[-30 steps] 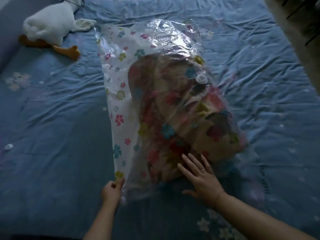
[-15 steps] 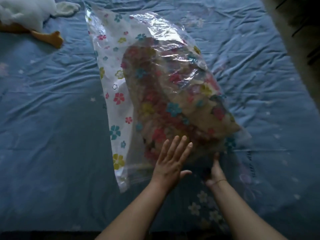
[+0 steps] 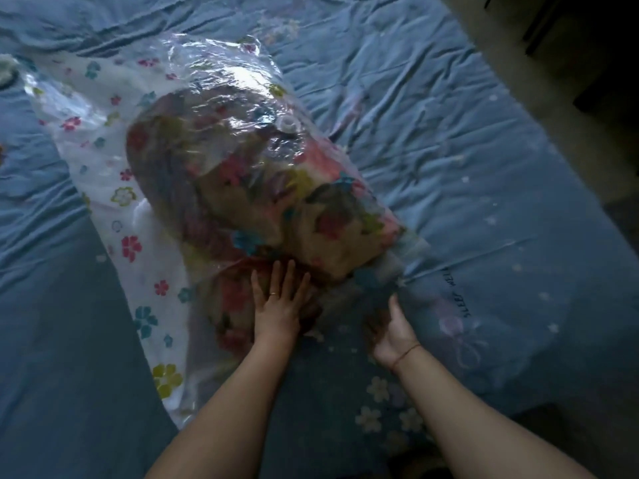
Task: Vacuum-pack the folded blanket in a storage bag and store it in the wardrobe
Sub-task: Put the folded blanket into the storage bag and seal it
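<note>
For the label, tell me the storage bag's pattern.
Storage bag: small pink, teal and yellow flowers on white, clear top; head view.

one bag (image 3: pixel 103 188), on one bed (image 3: pixel 449 150). one blanket (image 3: pixel 242 188) inside the bag. one valve (image 3: pixel 289 125) on its top. two grips: left grip (image 3: pixel 276 312), right grip (image 3: pixel 392 335). one ring (image 3: pixel 272 293) on the left, one cord (image 3: pixel 406 352) round the right wrist. the bag's printed flowers are too many and too blurred to count.

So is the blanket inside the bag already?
Inside: the blanket shows through the clear top of the storage bag, which covers it all round.
</note>
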The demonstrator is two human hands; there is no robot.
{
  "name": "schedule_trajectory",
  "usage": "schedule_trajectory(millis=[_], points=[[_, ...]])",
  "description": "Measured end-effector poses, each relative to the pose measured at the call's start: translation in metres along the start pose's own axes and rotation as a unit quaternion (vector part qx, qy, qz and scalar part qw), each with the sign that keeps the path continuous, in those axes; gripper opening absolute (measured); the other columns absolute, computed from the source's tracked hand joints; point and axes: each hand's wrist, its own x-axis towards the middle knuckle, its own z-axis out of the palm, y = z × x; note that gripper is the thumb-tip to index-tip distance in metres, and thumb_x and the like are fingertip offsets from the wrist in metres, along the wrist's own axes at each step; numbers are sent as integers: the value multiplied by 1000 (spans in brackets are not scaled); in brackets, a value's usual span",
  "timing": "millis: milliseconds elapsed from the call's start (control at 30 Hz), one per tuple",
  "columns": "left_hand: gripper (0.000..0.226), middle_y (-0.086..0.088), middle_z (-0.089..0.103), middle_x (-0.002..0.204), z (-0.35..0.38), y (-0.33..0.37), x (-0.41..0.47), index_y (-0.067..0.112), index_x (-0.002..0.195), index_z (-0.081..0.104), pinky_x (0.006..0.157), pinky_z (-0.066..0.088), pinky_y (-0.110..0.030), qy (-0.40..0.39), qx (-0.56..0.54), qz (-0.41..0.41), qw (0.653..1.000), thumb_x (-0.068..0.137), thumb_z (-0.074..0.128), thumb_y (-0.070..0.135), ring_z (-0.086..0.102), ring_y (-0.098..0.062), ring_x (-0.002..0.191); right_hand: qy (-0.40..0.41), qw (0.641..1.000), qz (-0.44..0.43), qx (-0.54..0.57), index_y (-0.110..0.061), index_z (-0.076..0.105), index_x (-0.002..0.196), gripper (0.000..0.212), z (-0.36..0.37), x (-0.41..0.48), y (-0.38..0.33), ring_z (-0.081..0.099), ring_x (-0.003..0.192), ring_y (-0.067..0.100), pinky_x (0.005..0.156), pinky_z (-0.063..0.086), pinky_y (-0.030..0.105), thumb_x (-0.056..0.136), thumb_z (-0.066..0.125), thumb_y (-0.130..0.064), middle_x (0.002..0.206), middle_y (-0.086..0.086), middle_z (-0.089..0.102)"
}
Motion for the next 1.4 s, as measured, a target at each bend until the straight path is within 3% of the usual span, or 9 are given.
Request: schedule_trajectory(millis=[67, 233, 333, 467, 600, 700, 967, 1267, 1400], points=[[78, -8, -19, 161, -3, -1, 5, 30, 154, -6, 89, -40, -58, 11, -13, -6, 1000, 96, 42, 52, -21, -34, 147, -1, 1000, 21, -10, -11, 59, 41, 72, -2, 7, 4, 53, 32, 10, 30, 39, 18, 98, 35, -47, 40, 1, 55], [102, -9, -16, 162, 1, -4, 18, 32, 155, -1, 93, -38, -60, 8, -4, 18, 1000, 80, 61, 63, -22, -31, 146, -29, 995, 30, -91, -25, 51, 120, 36, 0, 39, 24, 52, 105, 8, 87, 40, 27, 93, 42, -48, 108, -8, 57], [105, -10, -2, 162, 9, -6, 22, 33, 153, 21, 103, -29, -59, 35, -41, 24, 998, 67, 70, 67, -11, -29, 145, -65, 994, 30, -86, -28, 53, 124, 39, 2, 62, 35, 55, 104, 6, 93, 40, 27, 89, 49, -44, 111, -11, 63], [107, -3, -41, 147, 25, -4, 32, 39, 151, -14, 94, -40, -57, 15, -39, 42, 998, 77, 60, 67, -39, -26, 136, -73, 995, -1, -69, -22, 60, 105, 17, 5, 82, 42, 66, 84, 11, 83, 53, 29, 96, 48, -15, 87, -4, 74], [109, -4, -39, 149, 33, -3, 33, 41, 151, -8, 96, -39, -56, 28, -46, 54, 997, 74, 65, 65, -38, -27, 138, -27, 994, -9, -106, -13, 60, 100, 15, 15, 97, 39, 67, 71, 14, 62, 58, 25, 97, 47, -8, 86, 6, 69], [99, -6, -28, 157, 32, -5, 34, 43, 152, 1, 97, -38, -55, 52, -46, 65, 995, 78, 64, 61, -32, -29, 142, -17, 996, -24, -87, -13, 56, 117, 21, 15, 99, 41, 65, 84, 17, 63, 58, 27, 97, 50, -16, 96, 5, 67], [84, -11, -12, 163, 7, -21, 19, 44, 151, 12, 99, -32, -58, 82, -38, 72, 993, 83, 54, 66, -17, -33, 148, -56, 986, -93, -125, -5, 59, 107, 17, 34, 51, 38, 64, 84, 21, 71, 58, 27, 97, 47, -13, 95, 9, 66], [80, -12, 38, 153, -85, -62, -48, 26, 144, 44, 113, 12, -62, 236, -59, 94, 965, 79, 35, 73, 34, -30, 143, -141, 954, -214, -153, -4, 65, 87, 18, 95, -71, 4, 69, 68, 15, 63, 56, 26, 95, 50, -9, 73, 2, 72], [61, -11, 55, 140, -148, -88, -82, 9, 136, 55, 104, 42, -53, 348, -75, 143, 924, 87, 40, 42, 54, -27, 128, -185, 930, -273, -163, 0, 64, 81, 18, 152, -145, -26, 65, 56, 12, 55, 56, 25, 93, 52, -4, 63, 2, 69]])
